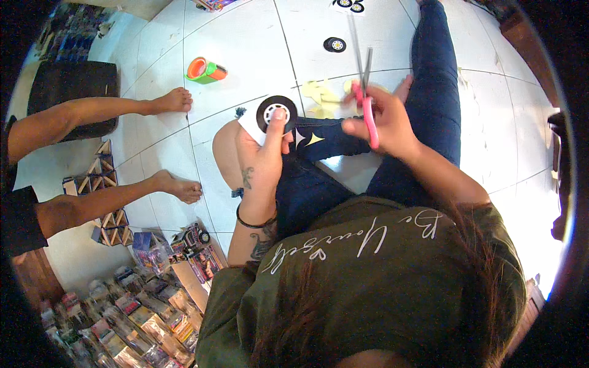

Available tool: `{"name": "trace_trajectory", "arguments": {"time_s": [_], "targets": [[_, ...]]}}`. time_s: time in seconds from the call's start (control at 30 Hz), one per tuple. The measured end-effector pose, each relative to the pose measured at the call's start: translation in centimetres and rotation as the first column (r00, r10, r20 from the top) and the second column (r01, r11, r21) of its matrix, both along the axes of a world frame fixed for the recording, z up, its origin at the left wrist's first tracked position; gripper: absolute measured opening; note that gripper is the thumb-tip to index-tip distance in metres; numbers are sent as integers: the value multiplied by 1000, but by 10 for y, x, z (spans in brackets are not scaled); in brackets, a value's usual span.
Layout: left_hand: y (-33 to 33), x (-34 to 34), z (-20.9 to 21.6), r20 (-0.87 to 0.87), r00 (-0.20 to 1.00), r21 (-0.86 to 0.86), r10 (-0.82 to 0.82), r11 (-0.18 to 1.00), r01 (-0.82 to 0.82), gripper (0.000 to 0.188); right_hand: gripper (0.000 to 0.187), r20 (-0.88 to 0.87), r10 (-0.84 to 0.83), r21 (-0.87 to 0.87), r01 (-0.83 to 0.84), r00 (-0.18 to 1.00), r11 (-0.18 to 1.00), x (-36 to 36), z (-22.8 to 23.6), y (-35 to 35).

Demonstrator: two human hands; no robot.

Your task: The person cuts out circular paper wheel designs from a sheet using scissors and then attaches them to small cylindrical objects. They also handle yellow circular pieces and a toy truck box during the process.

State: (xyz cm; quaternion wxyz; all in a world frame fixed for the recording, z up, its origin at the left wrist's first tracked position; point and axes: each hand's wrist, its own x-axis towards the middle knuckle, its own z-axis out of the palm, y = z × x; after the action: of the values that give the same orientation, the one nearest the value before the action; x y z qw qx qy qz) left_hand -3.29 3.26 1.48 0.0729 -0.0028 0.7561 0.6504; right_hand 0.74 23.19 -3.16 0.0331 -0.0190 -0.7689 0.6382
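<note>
My left hand point(262, 147) pinches a printed paper wheel point(276, 102), black with a white hub, thumb across its front. White paper still borders the wheel on its lower left side. In my right hand point(394, 122) is a pair of pink-handled scissors point(369, 116), its blades spread and pointing away from me, apart from the paper. Pale yellow paper scraps point(319, 92) lie on the floor beyond my leg, and a small pointed scrap point(315, 140) rests on my dark jeans. Farther off are cut-out wheels point(335, 45) and a white piece printed with wheels point(353, 6).
An orange and green tape-like holder point(206, 71) stands on the white tiles point(245, 37). Another person's bare legs point(123, 107) reach in from the left, near a black case point(73, 86). Packaged goods point(129, 319) crowd the lower left, beside a toy vehicle point(194, 238).
</note>
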Motion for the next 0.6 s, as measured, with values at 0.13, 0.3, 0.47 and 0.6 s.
{"name": "trace_trajectory", "arguments": {"time_s": [0.13, 0.3, 0.47, 0.6], "targets": [[-5, 2, 4, -56, 998, 92, 18, 996, -13, 20, 40, 206, 349, -164, -320, 914, 933, 25, -8, -6], [-5, 11, 12, -36, 995, 99, -91, 991, 94, 19, 46, 229, 510, -217, -467, 829, 857, 23, 8, -6], [-2, 20, 20, -23, 991, 72, -135, 988, 136, 19, 47, 270, 550, -162, -526, 790, 835, 11, 24, -11], [-2, 23, 23, -13, 987, 21, -159, 987, 160, 18, 48, 259, 540, -165, -514, 801, 842, 10, 25, -14]]}}
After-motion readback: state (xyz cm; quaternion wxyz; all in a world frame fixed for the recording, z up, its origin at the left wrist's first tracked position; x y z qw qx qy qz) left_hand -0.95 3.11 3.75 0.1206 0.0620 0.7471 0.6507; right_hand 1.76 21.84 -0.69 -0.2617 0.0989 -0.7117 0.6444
